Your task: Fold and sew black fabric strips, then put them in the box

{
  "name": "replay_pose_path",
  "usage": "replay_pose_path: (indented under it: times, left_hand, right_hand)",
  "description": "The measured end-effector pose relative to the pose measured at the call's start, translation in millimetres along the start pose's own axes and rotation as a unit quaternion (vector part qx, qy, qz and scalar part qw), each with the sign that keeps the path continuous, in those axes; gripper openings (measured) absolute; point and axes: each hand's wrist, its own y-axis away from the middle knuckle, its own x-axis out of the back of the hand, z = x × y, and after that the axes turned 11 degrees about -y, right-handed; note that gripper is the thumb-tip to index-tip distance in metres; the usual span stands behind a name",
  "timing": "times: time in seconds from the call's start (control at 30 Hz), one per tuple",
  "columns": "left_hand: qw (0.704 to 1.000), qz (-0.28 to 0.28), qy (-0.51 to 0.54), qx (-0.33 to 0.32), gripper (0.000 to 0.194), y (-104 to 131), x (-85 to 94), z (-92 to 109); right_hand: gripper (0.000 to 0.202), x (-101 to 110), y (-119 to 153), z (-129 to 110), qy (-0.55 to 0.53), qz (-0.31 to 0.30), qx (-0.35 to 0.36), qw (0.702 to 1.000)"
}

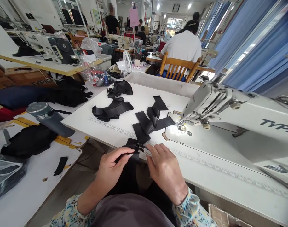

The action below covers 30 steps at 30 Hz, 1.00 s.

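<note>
My left hand (113, 164) pinches the end of a chain of black fabric pieces (141, 134) at the table's front edge. In my right hand (164, 165) is a pair of small thread snips (145, 150), its blades pointing left at the black fabric beside my left fingertips. From there the chain runs back over the white sewing table (120, 134) towards the needle area of the sewing machine (210, 104). Two piles of cut black fabric, a nearer pile (112, 109) and a farther pile (120, 88), lie to the left of the chain.
A ruler strip (205, 162) runs along the table's front. On the lower surface at left are a grey tumbler (50, 119), black cloth (28, 140) and a plastic bag (7, 173). Beyond stand a small white fan (126, 62) and a wooden chair (178, 67) with a seated person (181, 44).
</note>
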Motion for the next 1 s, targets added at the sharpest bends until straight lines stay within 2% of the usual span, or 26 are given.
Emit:
replay_pose_path:
  times: [0.37, 0.5, 0.57, 0.63, 0.7, 0.77, 0.83, 0.9, 1.0]
  left_hand:
    - [1.000, -0.006, 0.020, -0.011, 0.018, 3, 1.9, -2]
    - [1.000, -0.005, 0.010, -0.008, 0.018, 4, 5.5, -7]
    - [1.000, -0.006, 0.002, 0.001, 0.018, 6, 8.3, -8]
    - [1.000, 0.000, -0.003, 0.013, 0.025, 10, 10.0, -5]
    - [1.000, 0.008, 0.008, 0.029, 0.037, 13, 9.0, 1]
    - [0.998, 0.008, 0.040, 0.043, 0.045, 15, 4.9, 8]
    - [0.995, 0.000, 0.080, 0.053, 0.050, 14, -0.8, 14]
    - [0.992, -0.021, 0.108, 0.058, 0.052, 13, -5.0, 16]
    - [0.989, -0.069, 0.115, 0.070, 0.053, 13, -3.7, 15]
  right_hand:
    - [0.025, -2, -9, -6, -0.027, 0.003, 0.008, 1.000]
    - [0.023, 4, -5, 2, -0.060, 0.012, -0.030, 0.998]
    - [0.024, 11, -1, 6, -0.131, 0.025, -0.084, 0.987]
    - [0.024, 18, 3, 5, -0.258, 0.027, -0.162, 0.952]
    - [0.022, 23, 6, -1, -0.402, 0.011, -0.221, 0.889]
    - [0.020, 23, 7, -9, -0.515, -0.017, -0.232, 0.825]
    - [0.017, 18, 5, -15, -0.582, -0.026, -0.222, 0.782]
    - [0.013, 12, 3, -18, -0.609, -0.007, -0.218, 0.763]
    - [0.012, 6, 2, -20, -0.605, 0.030, -0.231, 0.761]
